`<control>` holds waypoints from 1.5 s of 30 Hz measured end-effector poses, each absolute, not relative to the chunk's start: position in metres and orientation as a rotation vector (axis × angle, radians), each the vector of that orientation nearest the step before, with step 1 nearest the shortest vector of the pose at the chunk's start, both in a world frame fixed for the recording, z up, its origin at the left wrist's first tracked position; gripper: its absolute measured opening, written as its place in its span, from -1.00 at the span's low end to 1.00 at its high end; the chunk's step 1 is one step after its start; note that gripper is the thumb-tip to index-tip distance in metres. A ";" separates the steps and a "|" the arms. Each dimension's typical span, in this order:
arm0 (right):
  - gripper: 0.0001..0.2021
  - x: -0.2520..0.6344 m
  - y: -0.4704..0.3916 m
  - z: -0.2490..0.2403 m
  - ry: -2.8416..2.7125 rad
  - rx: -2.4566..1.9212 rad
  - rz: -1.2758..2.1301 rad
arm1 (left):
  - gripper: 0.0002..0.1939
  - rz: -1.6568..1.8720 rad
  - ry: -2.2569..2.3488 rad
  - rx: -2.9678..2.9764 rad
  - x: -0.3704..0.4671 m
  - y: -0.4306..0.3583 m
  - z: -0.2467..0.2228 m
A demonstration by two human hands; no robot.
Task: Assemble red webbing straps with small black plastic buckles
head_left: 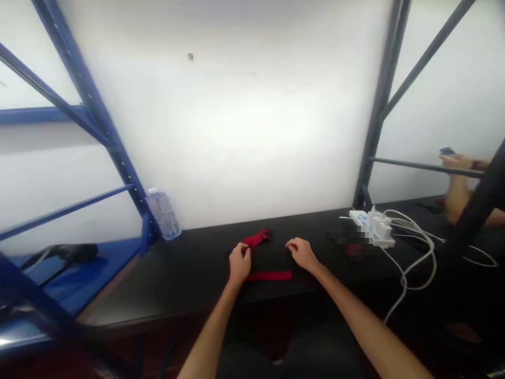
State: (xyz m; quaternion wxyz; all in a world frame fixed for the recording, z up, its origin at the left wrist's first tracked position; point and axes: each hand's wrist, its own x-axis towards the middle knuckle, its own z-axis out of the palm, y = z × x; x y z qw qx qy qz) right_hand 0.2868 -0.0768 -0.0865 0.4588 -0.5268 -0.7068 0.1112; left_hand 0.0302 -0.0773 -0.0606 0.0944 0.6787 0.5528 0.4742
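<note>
My left hand (240, 263) is closed on a red strap (255, 240), fingertips pinched at a dark part. One end of the strap lies beyond the hand and carries a black buckle (268, 235). A flat red length of webbing (270, 275) stretches to the right from under the same hand; whether both pieces are one is hidden by the hand. My right hand (303, 253) hovers to the right, apart from the strap, with its fingers bent together. Anything between those fingertips is too small to make out.
A black tabletop (177, 273) meets a white wall. A clear bottle (163, 215) stands at the left by a blue rack post (98, 116). At the right are a white power strip (373, 227), loose cables (432, 258) and another person's hand with a phone (457, 159).
</note>
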 end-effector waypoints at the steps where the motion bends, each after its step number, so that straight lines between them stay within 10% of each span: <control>1: -0.78 0.296 -0.078 -0.087 -1.757 -1.327 0.234 | -0.87 1.405 1.639 2.013 0.030 -0.077 -0.061; 30: -0.81 0.316 -0.069 -0.089 -1.753 -1.414 0.000 | -0.87 1.370 1.530 2.062 0.031 -0.081 -0.062; 45: -0.67 0.231 -0.088 -0.069 -2.076 -0.894 0.433 | -0.90 1.090 1.093 2.067 0.034 -0.091 -0.056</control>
